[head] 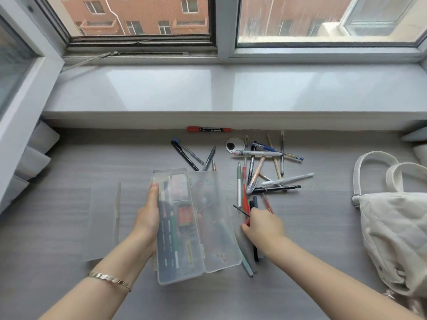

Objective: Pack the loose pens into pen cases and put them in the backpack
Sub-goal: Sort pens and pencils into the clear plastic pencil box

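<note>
The tabletop (pixel 69 162) is grey with wood lines in it. A small round hole cover (pixel 235 145) sits in it near the back. Behind it is a wide white windowsill (pixel 208 88). It is smooth and shiny, and daylight falls on it. Above the sill are two big windows with white frames. The left window (pixel 138 35) shows a red brick building (pixel 147 8) with balconies. The right window (pixel 323 19) has streaky glass, so things outside look blurry. Another window (pixel 13 61) is on the far left side.
</note>
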Demonstrator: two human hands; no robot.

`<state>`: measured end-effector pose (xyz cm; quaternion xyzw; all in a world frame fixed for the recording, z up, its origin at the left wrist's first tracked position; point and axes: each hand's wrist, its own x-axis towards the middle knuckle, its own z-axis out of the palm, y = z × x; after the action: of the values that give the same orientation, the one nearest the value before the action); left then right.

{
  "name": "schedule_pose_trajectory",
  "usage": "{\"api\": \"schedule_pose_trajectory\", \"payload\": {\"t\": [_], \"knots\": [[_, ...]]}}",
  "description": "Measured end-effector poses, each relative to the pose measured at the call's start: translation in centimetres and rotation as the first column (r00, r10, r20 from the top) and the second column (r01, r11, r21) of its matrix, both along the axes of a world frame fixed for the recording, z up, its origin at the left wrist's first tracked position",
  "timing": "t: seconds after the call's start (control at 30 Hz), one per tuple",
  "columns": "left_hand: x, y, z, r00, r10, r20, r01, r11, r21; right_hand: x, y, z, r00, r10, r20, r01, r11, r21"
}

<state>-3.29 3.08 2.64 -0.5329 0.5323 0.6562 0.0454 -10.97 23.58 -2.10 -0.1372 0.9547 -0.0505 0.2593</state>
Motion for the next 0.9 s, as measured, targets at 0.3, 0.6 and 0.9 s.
{"api": "schedule_pose_trajectory", "payload": {"t": [0.3, 0.6, 0.9], "knots": [[1.9, 1.2, -1.7, 0.99, 0.14, -0.016, -0.14, 0.99, 0.013, 2.9, -4.1, 5.6, 0.984, -0.159, 0.078, 0.172, 0.762, -0.624], [1.6, 2.1, -0.4, 0.909, 0.415, -0.048, -0.412, 0.909, 0.057, 8.1, -7.5, 6.1, 0.864, 0.281, -0.418, -0.435, 0.833, -0.341], [1.3, -1.4, 0.5, 0.967, 0.25, -0.052, -0.252, 0.967, -0.041, 6.8, -7.2, 4.5, 0.795, 0.371, -0.48, -0.55, 0.775, -0.311]]}}
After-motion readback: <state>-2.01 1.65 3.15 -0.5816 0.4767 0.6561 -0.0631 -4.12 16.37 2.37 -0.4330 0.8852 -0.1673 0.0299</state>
